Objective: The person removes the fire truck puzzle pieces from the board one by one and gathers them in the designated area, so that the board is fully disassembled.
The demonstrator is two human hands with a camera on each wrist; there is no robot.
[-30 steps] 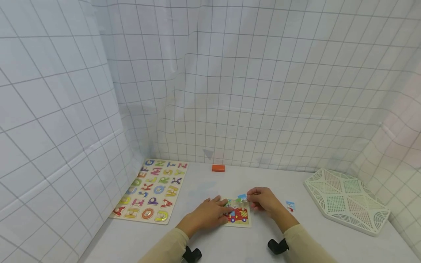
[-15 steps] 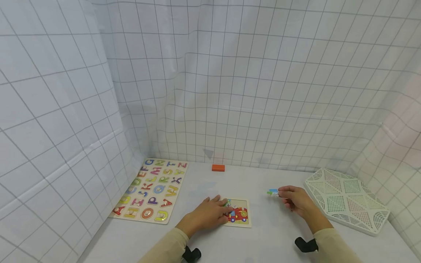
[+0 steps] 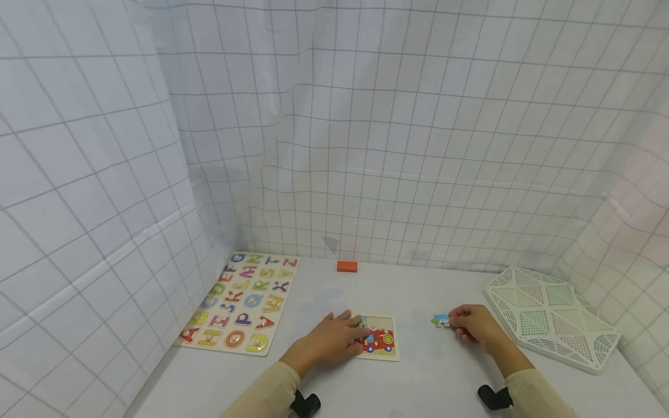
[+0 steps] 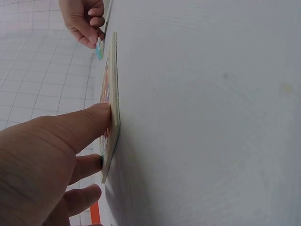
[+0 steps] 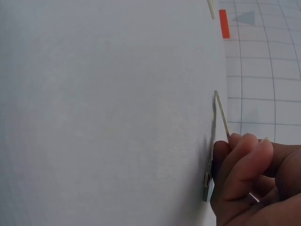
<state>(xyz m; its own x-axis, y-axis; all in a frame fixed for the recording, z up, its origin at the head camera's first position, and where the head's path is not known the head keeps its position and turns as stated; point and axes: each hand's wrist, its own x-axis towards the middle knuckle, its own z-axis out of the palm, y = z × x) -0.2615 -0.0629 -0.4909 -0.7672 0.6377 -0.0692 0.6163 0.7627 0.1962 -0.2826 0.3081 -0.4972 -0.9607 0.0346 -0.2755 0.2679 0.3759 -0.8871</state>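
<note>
The left hand [image 3: 331, 339] rests on a small puzzle board [image 3: 385, 323], its fingers relaxed and spread rather than curled around anything. In the left wrist view the thumb tip touches the board near its close edge, with one fingertip on the board farther over. To the right of these fingers, a red car shows in the lower part of the board, with a plain beige strip above it.

The right hand [image 3: 477, 326] pinches a puzzle piece [image 3: 441, 320] between thumb and fingers. The piece, blue and green, sticks out to the left of the fingertips, between the two hands and off the board. Whether its free end touches the table [image 3: 397, 389] I cannot tell.

Well to the left of the left fingers lies an alphabet board [image 3: 254, 312]. Beyond those fingers, near the grid cloth [image 3: 418, 145], lies an orange block [image 3: 347, 266]. To the right of the right fingers lies a white patterned board [image 3: 554, 319].
</note>
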